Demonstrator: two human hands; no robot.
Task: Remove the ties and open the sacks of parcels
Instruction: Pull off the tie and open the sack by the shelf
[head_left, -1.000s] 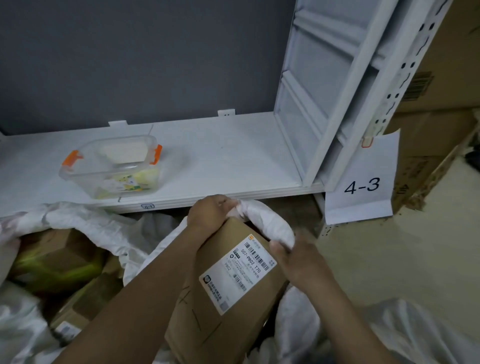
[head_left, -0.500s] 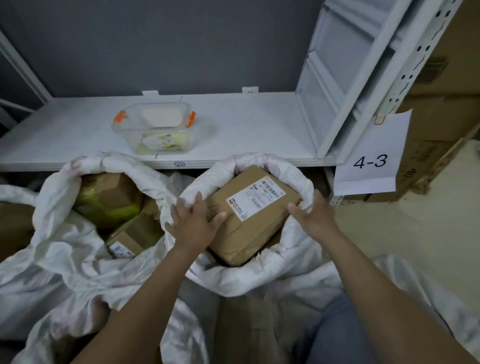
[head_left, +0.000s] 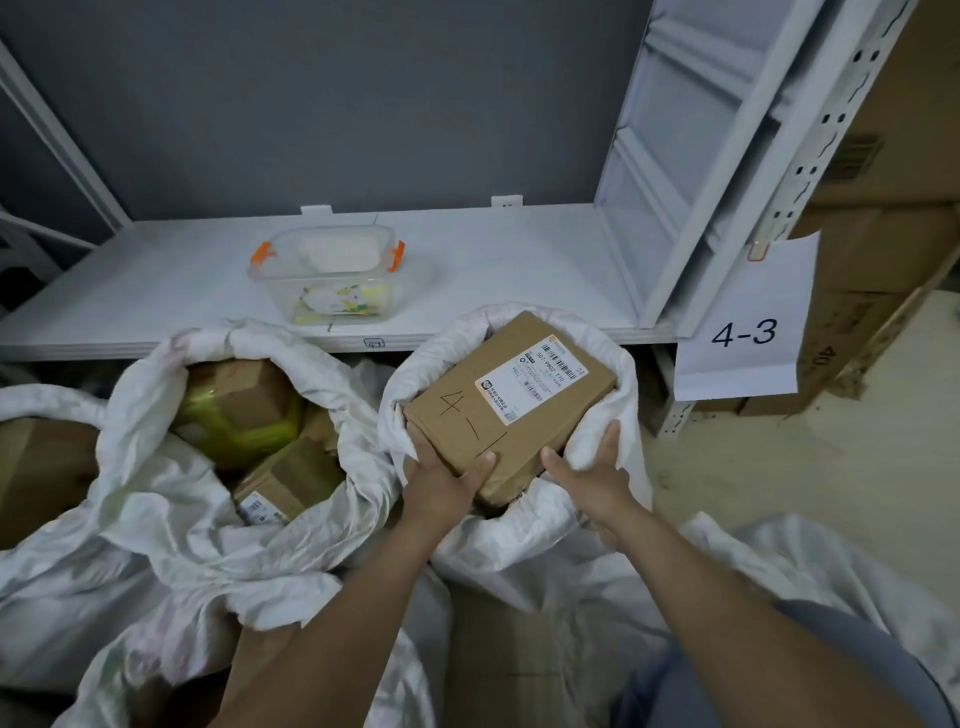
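Right now my left hand has its fingers curled round the near corner of the cardboard parcel, thumb on top, while my right hand pinches the rolled-down rim of the sack just beside it. That sack stands on the floor below the front edge of the shelf, toward its right end, its mouth wide open and the parcel filling it; I see no tie on it. A neighbouring sack to the left is open too. My worry is the one-corner hold: the parcel sits tilted, and lifted from there it could twist out and drop. Releasing the rim might let the cloth slump over the mouth.
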